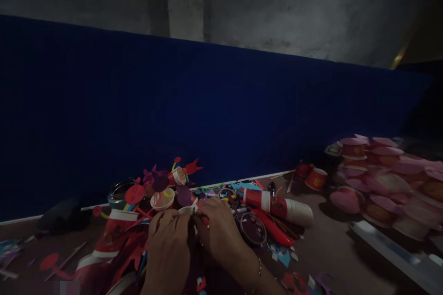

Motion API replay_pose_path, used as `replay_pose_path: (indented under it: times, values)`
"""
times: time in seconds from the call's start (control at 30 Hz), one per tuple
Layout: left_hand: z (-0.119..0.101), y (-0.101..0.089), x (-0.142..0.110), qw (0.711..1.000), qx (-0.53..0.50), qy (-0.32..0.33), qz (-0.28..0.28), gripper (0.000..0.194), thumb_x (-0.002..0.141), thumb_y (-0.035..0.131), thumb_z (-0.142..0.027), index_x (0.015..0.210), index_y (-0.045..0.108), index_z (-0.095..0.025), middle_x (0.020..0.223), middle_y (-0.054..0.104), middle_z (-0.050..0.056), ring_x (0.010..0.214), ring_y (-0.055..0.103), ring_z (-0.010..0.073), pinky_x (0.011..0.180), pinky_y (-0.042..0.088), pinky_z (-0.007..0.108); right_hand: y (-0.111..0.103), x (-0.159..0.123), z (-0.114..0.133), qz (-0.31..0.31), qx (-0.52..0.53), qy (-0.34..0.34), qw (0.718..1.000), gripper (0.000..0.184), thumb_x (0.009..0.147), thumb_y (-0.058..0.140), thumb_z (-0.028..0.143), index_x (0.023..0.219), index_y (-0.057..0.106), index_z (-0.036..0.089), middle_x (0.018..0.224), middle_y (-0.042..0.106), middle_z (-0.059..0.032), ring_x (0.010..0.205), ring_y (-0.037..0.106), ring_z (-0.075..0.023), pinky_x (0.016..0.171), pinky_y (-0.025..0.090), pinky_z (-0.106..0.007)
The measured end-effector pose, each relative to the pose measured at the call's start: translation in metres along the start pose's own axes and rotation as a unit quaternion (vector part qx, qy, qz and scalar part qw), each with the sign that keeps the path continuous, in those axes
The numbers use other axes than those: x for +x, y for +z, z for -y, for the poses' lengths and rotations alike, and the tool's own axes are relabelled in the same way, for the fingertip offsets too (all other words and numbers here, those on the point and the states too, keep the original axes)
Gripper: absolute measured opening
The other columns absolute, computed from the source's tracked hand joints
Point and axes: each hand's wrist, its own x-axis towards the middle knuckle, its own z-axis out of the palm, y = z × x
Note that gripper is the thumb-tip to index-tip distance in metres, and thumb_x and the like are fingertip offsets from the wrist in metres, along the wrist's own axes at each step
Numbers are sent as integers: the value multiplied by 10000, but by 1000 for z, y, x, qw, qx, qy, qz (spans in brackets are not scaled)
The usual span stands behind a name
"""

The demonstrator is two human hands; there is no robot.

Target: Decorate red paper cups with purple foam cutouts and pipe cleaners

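Note:
Low in the middle of the view, my left hand (169, 242) and my right hand (221, 230) meet with curled fingers, fingertips close together. Whatever they pinch is small, dark and mostly hidden by the fingers. A pale paper cup rim (186, 210) shows just beyond the fingertips; whether they touch it I cannot tell. Behind the left hand sits an open paper cup (162, 199) among red and purple paper cut-outs (134, 194). To the left, a red paper cup (116, 230) stands upside down or tilted. A ring-shaped roll (253, 229) lies beside my right wrist.
Stacked red and white paper cups (277, 205) lie on their side to the right, with a red elongated object (277, 230) before them. Farther right, many pink-topped cups (384, 184) are heaped near a pale long box (391, 249). A blue panel (221, 110) closes off the back.

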Motion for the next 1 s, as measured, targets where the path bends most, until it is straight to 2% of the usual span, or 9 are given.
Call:
replay_pose_path:
  times: [0.17, 0.3, 0.5, 0.63, 0.73, 0.83, 0.9, 1.0]
  values:
    - [2, 2, -1, 1000, 1, 9, 9, 239, 787, 461, -88, 952, 621, -155, 844, 657, 60, 889, 552, 227, 892, 280, 394, 2, -4, 3, -15, 3, -5, 1000, 95, 777, 532, 114, 713, 544, 184, 772, 586, -17, 768, 492, -177, 721, 315, -311]
    - [3, 3, -1, 1000, 1, 10, 13, 195, 769, 495, -127, 908, 626, -166, 853, 654, 65, 877, 552, 231, 879, 294, 393, 6, -5, 1, -19, -6, -14, 1000, 90, 782, 509, 107, 735, 539, 177, 797, 588, -26, 790, 484, -185, 741, 311, -321]
    - [-4, -1, 3, 999, -15, -31, -5, 200, 753, 471, -100, 844, 635, -170, 802, 660, 69, 863, 555, 244, 850, 303, 410, 2, -3, 2, -1, -15, -14, 1000, 87, 795, 525, 146, 725, 556, 188, 803, 611, -9, 809, 504, -178, 752, 301, -317]
    - [-2, -3, 8, 998, -31, -51, 25, 249, 727, 434, -70, 783, 639, -200, 805, 675, 54, 842, 570, 230, 839, 307, 404, -7, 3, 0, 4, -27, -8, 1000, 82, 766, 549, 152, 702, 571, 198, 775, 621, -1, 798, 527, -174, 744, 298, -315]
    - [6, -2, 14, 994, -43, -76, 58, 173, 730, 476, -155, 770, 632, -218, 833, 684, 45, 872, 576, 235, 844, 312, 402, -16, 8, -7, -3, -37, 17, 999, 78, 728, 563, 138, 679, 580, 195, 763, 631, -4, 796, 539, -175, 742, 303, -309]
    - [12, -2, 17, 988, -64, -121, 66, 143, 754, 499, -300, 752, 624, -229, 862, 683, 46, 884, 578, 244, 845, 330, 401, -26, 12, -16, -4, -63, 55, 996, 94, 730, 548, 137, 658, 579, 189, 754, 638, -7, 800, 545, -172, 740, 313, -295]
    - [14, -3, 19, 983, -84, -150, 70, 182, 763, 495, -363, 774, 626, -238, 858, 683, 40, 881, 583, 246, 848, 340, 406, -31, 14, -23, 19, -99, 80, 992, 154, 785, 509, 180, 652, 586, 189, 764, 649, -12, 804, 552, -172, 755, 315, -299]
    - [16, -4, 19, 977, -98, -177, 74, 206, 749, 516, -364, 872, 631, -245, 831, 685, 24, 892, 589, 248, 883, 330, 420, -37, 15, -33, 62, -148, 121, 979, 255, 852, 439, 242, 686, 623, 184, 815, 672, -53, 849, 563, -204, 804, 307, -341]
